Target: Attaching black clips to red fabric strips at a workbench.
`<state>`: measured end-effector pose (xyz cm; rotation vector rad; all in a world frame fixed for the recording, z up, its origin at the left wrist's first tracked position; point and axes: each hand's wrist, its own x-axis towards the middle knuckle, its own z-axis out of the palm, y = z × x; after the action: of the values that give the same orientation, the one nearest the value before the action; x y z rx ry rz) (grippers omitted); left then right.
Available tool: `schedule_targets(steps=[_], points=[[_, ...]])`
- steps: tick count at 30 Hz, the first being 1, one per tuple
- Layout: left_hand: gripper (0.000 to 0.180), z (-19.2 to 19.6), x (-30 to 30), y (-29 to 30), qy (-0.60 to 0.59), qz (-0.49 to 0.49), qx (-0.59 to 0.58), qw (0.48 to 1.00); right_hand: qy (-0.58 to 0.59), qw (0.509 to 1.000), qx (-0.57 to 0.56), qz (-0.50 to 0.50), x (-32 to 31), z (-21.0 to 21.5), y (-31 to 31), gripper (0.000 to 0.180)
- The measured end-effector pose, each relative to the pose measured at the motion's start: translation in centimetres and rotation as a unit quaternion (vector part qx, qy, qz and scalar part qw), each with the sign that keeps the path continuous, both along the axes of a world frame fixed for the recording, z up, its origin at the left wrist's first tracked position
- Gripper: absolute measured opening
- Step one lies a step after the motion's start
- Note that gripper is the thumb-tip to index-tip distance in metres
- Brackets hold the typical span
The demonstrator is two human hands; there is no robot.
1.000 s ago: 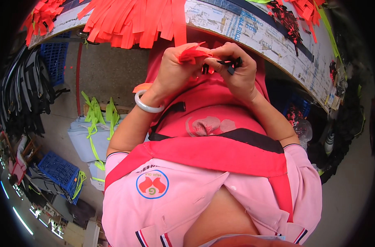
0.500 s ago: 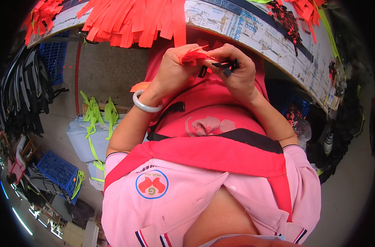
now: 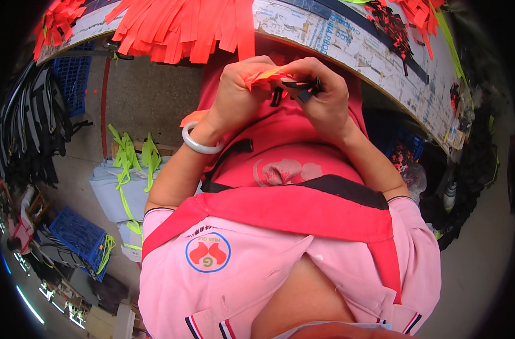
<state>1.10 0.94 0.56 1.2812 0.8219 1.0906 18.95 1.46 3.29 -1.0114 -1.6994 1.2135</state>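
Note:
My left hand (image 3: 239, 89) is closed around a bunched red-orange strip (image 3: 267, 75), its folded end sticking out between thumb and fingers. Against it, close by, my right hand (image 3: 327, 97) pinches several small black pieces (image 3: 306, 88), either bits of strap or clips; I cannot tell which. One more small black piece (image 3: 276, 96) hangs below the strip, between the hands. The fingertips of both hands nearly meet, and parts of what they hold are hidden. A pale bangle (image 3: 201, 141) circles my left wrist.
A table (image 3: 348, 48) with a worn, printed top curves across in front. Many red-orange strips (image 3: 184, 28) hang over its edge. Red-and-black pieces (image 3: 394, 31) lie at its right. Black straps (image 3: 29, 127), a blue crate (image 3: 77, 234) and grey-blue bundles (image 3: 113, 189) are at left.
The end of the red-orange strip has turned and now stretches toward my right fingers. My right hand and the black pieces have shifted slightly left.

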Motion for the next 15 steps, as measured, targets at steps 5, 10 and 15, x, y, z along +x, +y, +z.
schedule_targets(steps=[5, 10, 15], points=[[0.019, -0.6, 0.7, -0.3, 0.017, 0.039, 0.044, 0.998, 0.004, 1.0, 0.009, -0.003, 0.1, -0.6, 0.0, 0.018], [0.01, 0.4, 0.0, 0.1, -0.015, 0.02, -0.014, 1.0, 0.043, 0.999, -0.003, -0.006, -0.4, 0.9, 0.0, 0.019], [0.014, 0.1, 0.7, 0.0, 0.021, 0.034, 0.042, 0.998, 0.041, 0.999, -0.021, -0.024, 0.2, -1.3, 0.0, 0.017]])
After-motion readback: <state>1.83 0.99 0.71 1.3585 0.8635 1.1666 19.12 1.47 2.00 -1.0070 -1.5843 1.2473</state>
